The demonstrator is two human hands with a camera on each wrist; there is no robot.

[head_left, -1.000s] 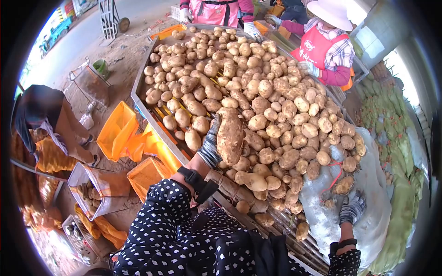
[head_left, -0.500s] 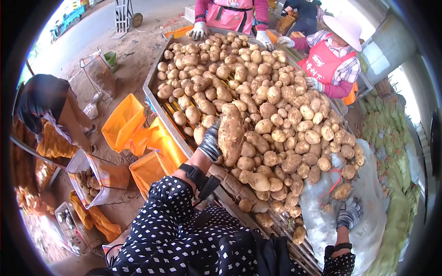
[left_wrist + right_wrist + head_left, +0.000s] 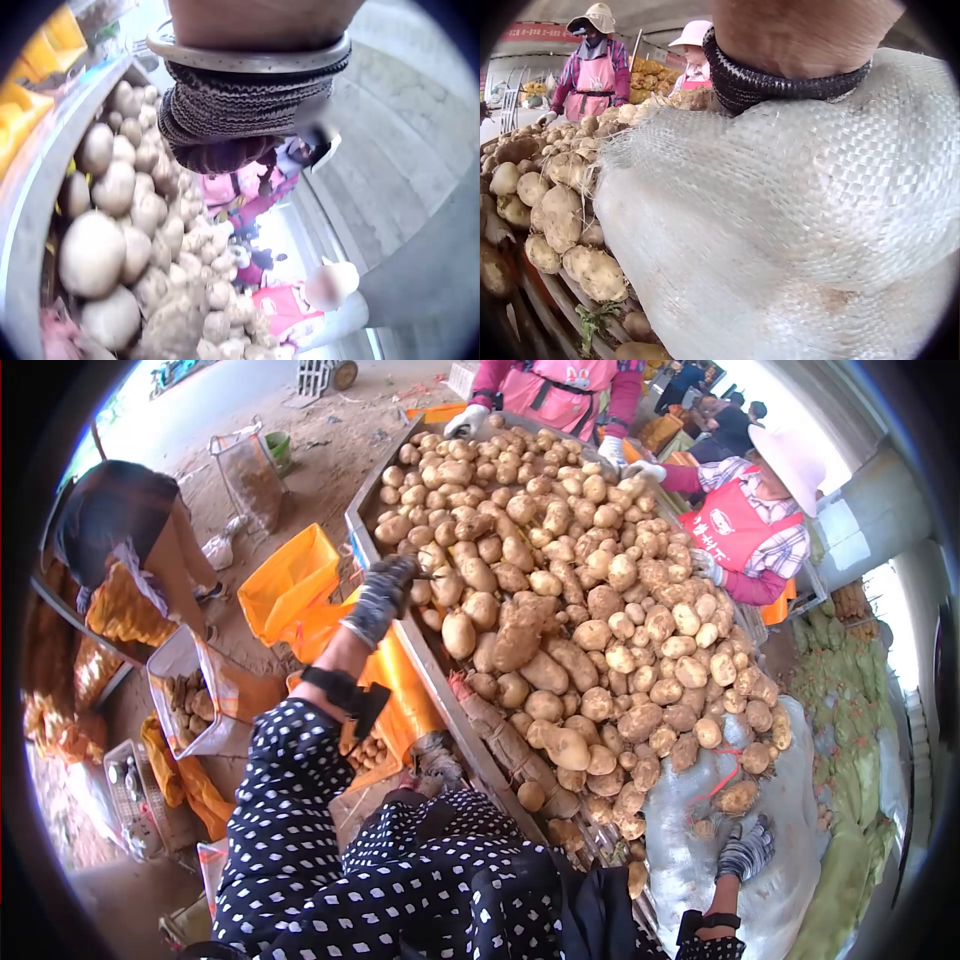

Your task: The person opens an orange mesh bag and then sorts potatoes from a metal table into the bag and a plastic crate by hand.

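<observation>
My left hand point(image 3: 380, 600), in a striped knit glove, hovers over the left rim of the sorting table point(image 3: 440, 700), with no potato showing in it. Its fingers look loosely bent; in the left wrist view the glove point(image 3: 232, 112) hides most of them. A big, rough, lumpy potato point(image 3: 520, 630) lies on the heap to its right. My right hand point(image 3: 745, 850), gloved alike, rests with fingers extended on a bulging white woven sack point(image 3: 700, 870). In the right wrist view that sack point(image 3: 780, 225) hides the fingers. A single potato point(image 3: 737, 797) sits on it just above this hand.
Potatoes point(image 3: 620, 630) cover the slatted table. Orange bags point(image 3: 290, 585) hang along its left side. Two people in pink point(image 3: 565, 395) and red aprons point(image 3: 735, 525) stand at the far side. Another person point(image 3: 125, 525) bends at the left. Green sacks point(image 3: 850, 740) lie at right.
My left hand has let go of the big lumpy potato, which now lies on the heap, and has moved left to the table's rim. My right hand stays on the sack.
</observation>
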